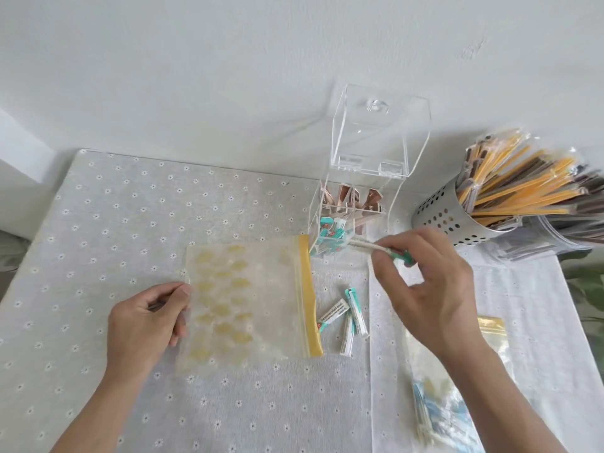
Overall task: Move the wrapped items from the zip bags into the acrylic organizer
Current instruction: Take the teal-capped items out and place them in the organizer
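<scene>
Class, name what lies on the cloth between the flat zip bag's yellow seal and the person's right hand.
In the head view, a few loose teal-and-white packets lie between the zip bag and the right hand.

Yellow-patterned zip bag [248, 302], teal-white packets [351, 317], seemingly grey daisy-print cloth [130, 207].
</scene>
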### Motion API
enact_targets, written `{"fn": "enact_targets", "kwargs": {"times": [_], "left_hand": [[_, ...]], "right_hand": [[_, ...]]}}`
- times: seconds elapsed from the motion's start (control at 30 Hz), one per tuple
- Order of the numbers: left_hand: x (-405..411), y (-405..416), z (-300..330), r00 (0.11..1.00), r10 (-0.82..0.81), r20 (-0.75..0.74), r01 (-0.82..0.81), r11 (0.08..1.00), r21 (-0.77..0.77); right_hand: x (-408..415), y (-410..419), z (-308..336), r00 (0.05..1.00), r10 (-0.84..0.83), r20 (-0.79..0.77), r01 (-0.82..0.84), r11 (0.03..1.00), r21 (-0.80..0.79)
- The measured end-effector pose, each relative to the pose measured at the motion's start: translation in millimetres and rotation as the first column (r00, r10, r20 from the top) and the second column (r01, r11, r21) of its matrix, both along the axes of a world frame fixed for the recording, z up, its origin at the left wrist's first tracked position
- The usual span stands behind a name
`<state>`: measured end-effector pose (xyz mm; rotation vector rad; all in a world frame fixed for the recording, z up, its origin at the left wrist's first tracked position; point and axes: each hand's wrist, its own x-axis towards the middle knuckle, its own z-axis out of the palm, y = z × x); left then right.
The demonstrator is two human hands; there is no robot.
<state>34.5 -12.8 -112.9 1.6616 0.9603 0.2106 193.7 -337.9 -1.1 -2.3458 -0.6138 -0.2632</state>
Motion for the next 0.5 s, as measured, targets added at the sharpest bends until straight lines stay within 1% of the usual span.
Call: {"fn": "enact_targets", "kwargs": {"times": [0.17,0.27,0.4,0.5], "left_hand": [[-0.3,-1.2,0.8,1.000,0.003,-0.006,-0.003,1.000,-0.005],[-0.2,-0.5,0.9,1.000,0.001,-0.007,-0.001,1.000,0.001],[-0.6,-0.1,0.8,1.000,-0.009,-0.003,0.009,1.000,0.006],[-1.4,-0.4,1.3,1.000,-0.023,-0.002,0.023,1.000,0.018]], "right_hand": [[31.4,18.5,-2.5,0.999,-0.015,0.042,0.018,0.998,-0.063],[43.9,32.2,-5.8,0.999,-0.004,0.037,0.010,0.987,-0.163],[52.2,45.1,-13.9,0.998,0.053,0.016,-0.046,0.955,-0.292],[57.0,50.0,-16.7,0.998,0.058,-0.013,-0.059,0.934,-0.351]]}}
